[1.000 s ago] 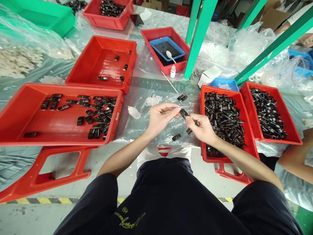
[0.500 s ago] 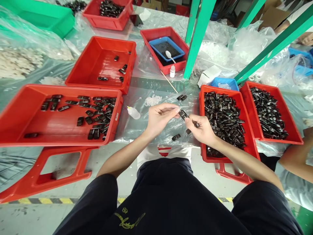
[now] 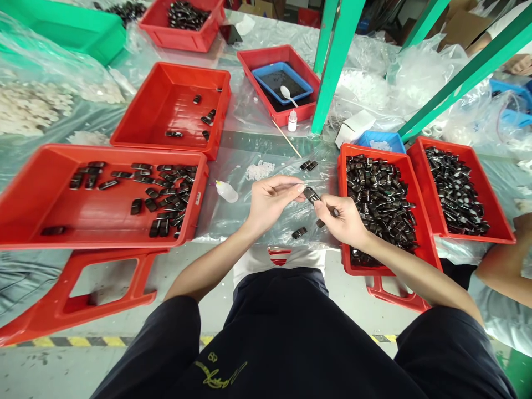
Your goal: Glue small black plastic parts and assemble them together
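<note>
My right hand [image 3: 343,219] is closed around a small glossy black plastic piece [image 3: 310,194], which points up and left from the fingers. A dark rounded end [image 3: 334,212] also shows by that hand. My left hand [image 3: 276,200] pinches thumb against forefinger right at the far end of the piece; whatever lies between those fingertips is too small to make out. Below the hands, a loose black piece [image 3: 299,233] lies on the plastic-covered table, and a pair of black pieces [image 3: 308,165] lies above them. Small white bits [image 3: 260,170] form a pile beyond my left hand.
Left of me stands a red bin [image 3: 100,239] with scattered black pieces, a second red bin [image 3: 166,145] behind it. A full red bin [image 3: 341,221] is at my right. A squeeze bottle [image 3: 226,191], wooden stick [image 3: 287,139] and green post [image 3: 332,72] stand or lie nearby.
Both hands keep nearly the same pose on the black piece. Only a very slight shift of the view shows.
</note>
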`<state>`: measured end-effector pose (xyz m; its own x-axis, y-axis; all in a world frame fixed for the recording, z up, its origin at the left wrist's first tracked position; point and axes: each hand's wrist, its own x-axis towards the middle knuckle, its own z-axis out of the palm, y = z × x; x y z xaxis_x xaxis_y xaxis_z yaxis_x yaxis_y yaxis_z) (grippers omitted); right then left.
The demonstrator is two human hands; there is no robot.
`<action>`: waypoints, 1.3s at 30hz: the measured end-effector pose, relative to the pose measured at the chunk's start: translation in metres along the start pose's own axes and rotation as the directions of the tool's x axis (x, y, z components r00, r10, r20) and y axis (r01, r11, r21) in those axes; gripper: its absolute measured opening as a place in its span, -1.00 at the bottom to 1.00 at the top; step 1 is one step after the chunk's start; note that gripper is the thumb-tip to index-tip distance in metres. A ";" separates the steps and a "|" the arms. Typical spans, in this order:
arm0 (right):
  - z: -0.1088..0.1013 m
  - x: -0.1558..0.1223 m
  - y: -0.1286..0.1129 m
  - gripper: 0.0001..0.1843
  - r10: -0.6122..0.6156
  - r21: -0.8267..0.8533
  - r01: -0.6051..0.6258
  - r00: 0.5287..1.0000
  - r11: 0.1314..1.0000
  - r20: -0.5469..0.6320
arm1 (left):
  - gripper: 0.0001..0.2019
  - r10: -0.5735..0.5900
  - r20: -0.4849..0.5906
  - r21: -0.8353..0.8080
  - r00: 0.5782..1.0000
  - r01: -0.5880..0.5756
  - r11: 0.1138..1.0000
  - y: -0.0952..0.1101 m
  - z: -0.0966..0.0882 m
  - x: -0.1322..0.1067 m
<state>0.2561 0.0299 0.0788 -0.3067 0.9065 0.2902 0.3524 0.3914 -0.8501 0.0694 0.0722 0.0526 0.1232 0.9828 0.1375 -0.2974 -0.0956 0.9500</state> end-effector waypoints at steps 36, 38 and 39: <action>-0.002 -0.003 0.000 -0.53 -0.152 -0.140 0.147 0.988 0.979 -0.027 | -0.66 0.077 -0.064 0.026 0.995 -0.076 0.997 -0.004 0.010 -0.017; -0.002 -0.003 0.000 -0.49 -0.125 -0.151 0.121 0.992 0.981 -0.020 | -0.67 0.086 -0.058 0.015 0.995 -0.085 0.996 -0.004 0.010 -0.018; -0.002 -0.003 -0.001 -0.47 -0.108 -0.155 0.105 0.994 0.982 -0.014 | -0.67 0.091 -0.059 0.016 0.994 -0.091 0.996 -0.004 0.011 -0.018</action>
<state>0.2585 0.0275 0.0795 -0.3305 0.8609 0.3869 0.4513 0.5042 -0.7363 0.0787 0.0528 0.0491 0.0398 0.9775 0.2069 -0.2919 -0.1867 0.9380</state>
